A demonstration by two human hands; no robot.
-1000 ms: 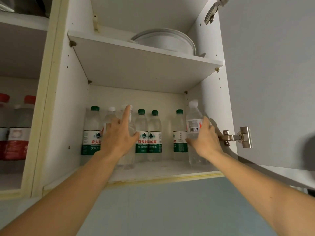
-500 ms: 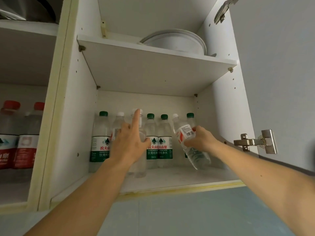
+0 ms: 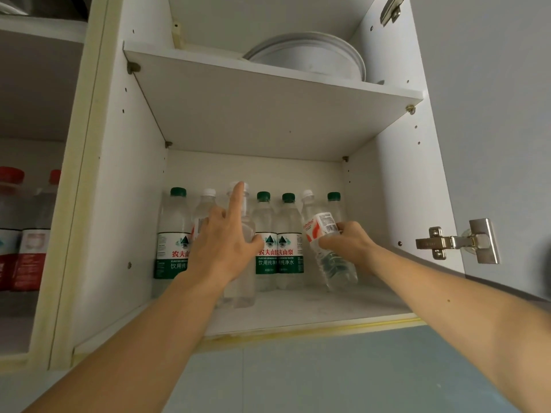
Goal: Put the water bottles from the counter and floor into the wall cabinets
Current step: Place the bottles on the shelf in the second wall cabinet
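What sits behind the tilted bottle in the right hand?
Behind the tilted bottle, which the right hand grips, stands a green-capped bottle at the cabinet's back; only its cap and shoulder show. Its label and base are covered, so anything lower behind is unseen.

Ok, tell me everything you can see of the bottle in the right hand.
The bottle in the right hand is clear ribbed plastic with a white cap and a white-and-red label bearing a barcode. It tilts, cap toward the upper left, base low near the lower shelf. The right hand grips its middle, in front of the green-capped bottles.

Green-capped bottles (image 3: 174, 234) wear green-and-white labels; the tilted bottle's label (image 3: 320, 226) is red-and-white.
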